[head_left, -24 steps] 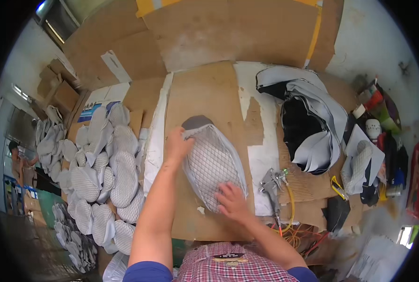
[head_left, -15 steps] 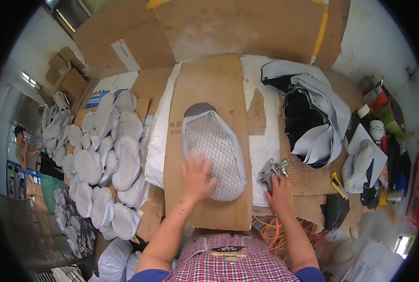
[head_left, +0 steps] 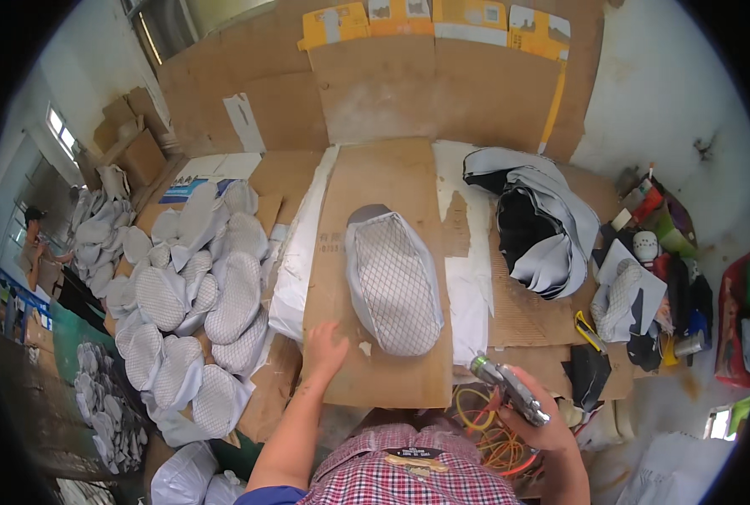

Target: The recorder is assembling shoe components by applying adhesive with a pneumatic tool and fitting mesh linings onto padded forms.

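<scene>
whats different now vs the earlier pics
The right hand has left the quilted piece, picked up the spray gun and drawn it back. The left hand has come off the piece, back to its lower left. The piece still lies on the cardboard sheet.

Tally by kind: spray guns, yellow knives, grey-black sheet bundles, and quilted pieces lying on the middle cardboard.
Spray gun: 1, in the right hand
Yellow knife: 1
Sheet bundle: 1
Quilted piece: 1
Total: 4
</scene>
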A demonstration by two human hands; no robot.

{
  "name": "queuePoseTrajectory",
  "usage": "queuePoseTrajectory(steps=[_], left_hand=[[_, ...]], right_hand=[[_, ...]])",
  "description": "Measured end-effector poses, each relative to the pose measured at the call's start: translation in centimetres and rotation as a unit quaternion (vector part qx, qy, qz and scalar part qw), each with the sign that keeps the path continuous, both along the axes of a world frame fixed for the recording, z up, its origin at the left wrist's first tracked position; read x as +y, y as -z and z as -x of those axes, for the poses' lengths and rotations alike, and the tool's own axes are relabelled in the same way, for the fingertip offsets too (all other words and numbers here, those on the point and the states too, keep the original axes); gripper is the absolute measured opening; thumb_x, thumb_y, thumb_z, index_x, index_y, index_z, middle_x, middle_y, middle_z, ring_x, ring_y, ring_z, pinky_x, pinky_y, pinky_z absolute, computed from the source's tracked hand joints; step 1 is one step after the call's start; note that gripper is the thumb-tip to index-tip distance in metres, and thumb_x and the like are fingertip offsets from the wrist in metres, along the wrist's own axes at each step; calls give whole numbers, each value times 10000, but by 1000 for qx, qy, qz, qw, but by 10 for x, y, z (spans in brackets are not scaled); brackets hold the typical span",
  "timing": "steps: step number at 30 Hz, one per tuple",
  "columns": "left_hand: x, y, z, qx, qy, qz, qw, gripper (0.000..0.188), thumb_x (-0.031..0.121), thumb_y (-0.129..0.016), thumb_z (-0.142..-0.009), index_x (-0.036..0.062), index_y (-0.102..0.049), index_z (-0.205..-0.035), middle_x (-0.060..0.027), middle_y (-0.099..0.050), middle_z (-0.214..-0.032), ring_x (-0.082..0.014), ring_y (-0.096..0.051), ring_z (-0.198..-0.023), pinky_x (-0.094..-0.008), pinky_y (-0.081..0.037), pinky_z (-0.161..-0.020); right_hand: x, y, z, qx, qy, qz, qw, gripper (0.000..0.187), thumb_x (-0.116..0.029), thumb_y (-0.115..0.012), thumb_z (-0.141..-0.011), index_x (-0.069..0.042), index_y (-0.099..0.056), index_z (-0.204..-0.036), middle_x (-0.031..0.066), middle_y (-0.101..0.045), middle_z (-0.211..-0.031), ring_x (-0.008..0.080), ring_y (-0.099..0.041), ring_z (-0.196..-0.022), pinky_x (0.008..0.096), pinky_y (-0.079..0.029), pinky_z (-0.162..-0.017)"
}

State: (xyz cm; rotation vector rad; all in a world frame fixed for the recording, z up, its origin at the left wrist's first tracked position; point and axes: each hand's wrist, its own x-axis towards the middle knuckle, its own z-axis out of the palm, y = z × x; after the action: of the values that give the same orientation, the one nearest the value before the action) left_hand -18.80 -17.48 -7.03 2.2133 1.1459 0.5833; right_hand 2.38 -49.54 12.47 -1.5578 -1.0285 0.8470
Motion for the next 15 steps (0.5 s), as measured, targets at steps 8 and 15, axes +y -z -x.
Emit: queuePoseTrajectory(steps=[8,15], left_hand=[[-32,97,158,68,-123,171,975,306,223,-631,-684,3,-633,-896,-157,-640,-905,-296,-607,-860,-365,-472,-788],[-63,132,211,102,-142,280,944,296,232,-663,-676,21,-656,-883,-132,-658,-857,-239,-630,-818,-336,-482,-757]], right_hand=[[-34,-18,41,-64,136,-31,988,510,50,-611,-732,-10,-456,-1214,40,-581,-880,89,-537,-751,215,-432,-663],[-30,-22,81,-68,156,-50,984,516,47,-626,-711,-9,-473,-1200,45,-592,-883,95,-543,-732,222,-440,-664]])
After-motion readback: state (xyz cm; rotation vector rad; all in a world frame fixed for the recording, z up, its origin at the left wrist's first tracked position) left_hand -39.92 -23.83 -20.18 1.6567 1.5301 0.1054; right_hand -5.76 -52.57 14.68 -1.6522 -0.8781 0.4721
